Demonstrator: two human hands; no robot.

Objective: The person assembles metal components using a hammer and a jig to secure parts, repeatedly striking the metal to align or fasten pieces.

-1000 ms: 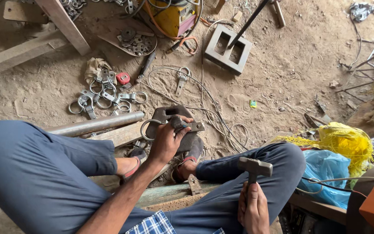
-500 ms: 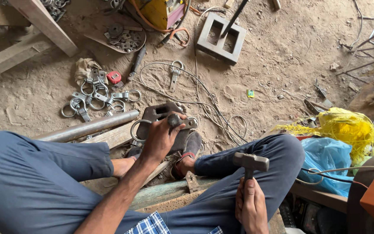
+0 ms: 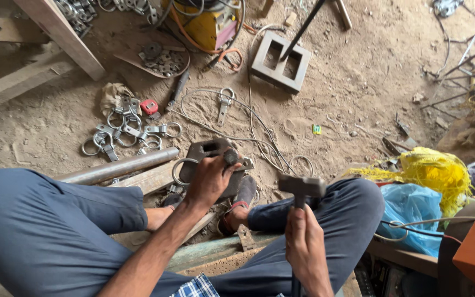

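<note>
My left hand (image 3: 211, 179) presses a small metal ring clamp (image 3: 237, 160) onto a heavy rusty iron block (image 3: 207, 151) on the sandy ground between my knees; a steel ring (image 3: 180, 170) sticks out to its left. My right hand (image 3: 306, 247) grips the handle of a hammer (image 3: 302, 187), whose dark head hangs above my right knee, to the right of the block and apart from it.
A pile of finished ring clamps (image 3: 122, 135) lies left of the block, beside a steel pipe (image 3: 119, 166). A lone clamp (image 3: 225, 102), thin wire loops (image 3: 259, 132), a hollow square block (image 3: 280, 67), a yellow machine (image 3: 207, 19), yellow netting (image 3: 432, 173) and a blue bag (image 3: 413, 206) surround me.
The hammer has moved left and a little up, closer to the block. My left hand stays on the clamp. The view has shifted slightly.
</note>
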